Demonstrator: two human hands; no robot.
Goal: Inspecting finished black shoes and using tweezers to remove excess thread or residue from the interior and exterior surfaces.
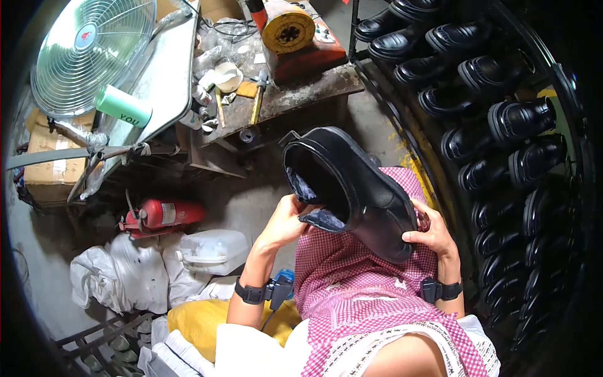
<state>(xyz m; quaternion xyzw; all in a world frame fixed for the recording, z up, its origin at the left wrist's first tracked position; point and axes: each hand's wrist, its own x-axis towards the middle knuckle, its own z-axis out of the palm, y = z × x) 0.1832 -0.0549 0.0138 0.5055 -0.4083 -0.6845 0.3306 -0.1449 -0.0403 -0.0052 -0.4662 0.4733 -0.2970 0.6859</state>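
A black leather shoe (377, 204) with a bluish fuzzy lining is held over my lap, its opening turned to the left and its toe pointing down toward me. My left hand (286, 221) grips the edge of the opening near the tongue, fingers partly hidden behind it. Around the toe end and sole, my right hand (432, 234) is closed, with the thumb on the upper. A pink checked apron (358, 270) lies under the shoe.
Racks of black shoes (521, 119) line the right side. Ahead stands a worn workbench (295, 103) with a red and yellow machine (289, 34), a brush and clutter. At left are a fan (88, 50), a green cup (122, 105), a fire extinguisher (164, 215) and white sacks (119, 276).
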